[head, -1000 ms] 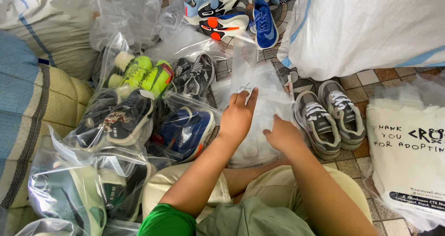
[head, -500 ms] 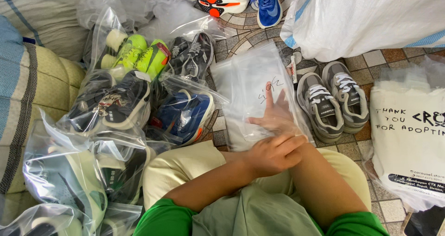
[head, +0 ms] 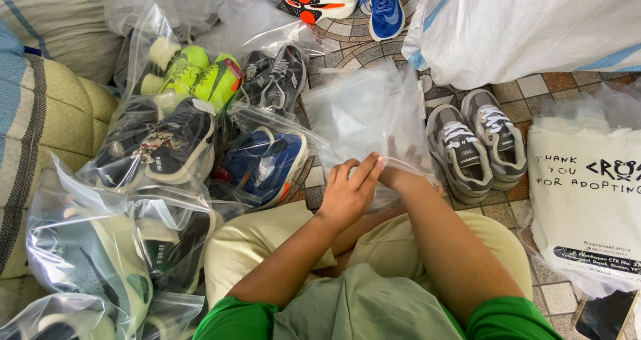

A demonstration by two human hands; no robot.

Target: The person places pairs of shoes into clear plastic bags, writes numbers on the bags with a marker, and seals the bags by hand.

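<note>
While the left hand (head: pixel 347 190) is pinching the near edge of the empty clear plastic bag (head: pixel 367 123) in the middle of the frame, the right hand (head: pixel 400 176) has slid inside it, so I cannot tell how its fingers are set. A moment ago both hands were lying flat on top, so the bag is opening now. Grey sneakers (head: pixel 477 143) are waiting just right of it.

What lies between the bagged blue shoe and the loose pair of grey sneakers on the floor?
In the head view, an empty clear plastic bag lies on the tiles between the bagged blue shoe and the grey sneakers, its near edge at both hands.
</note>
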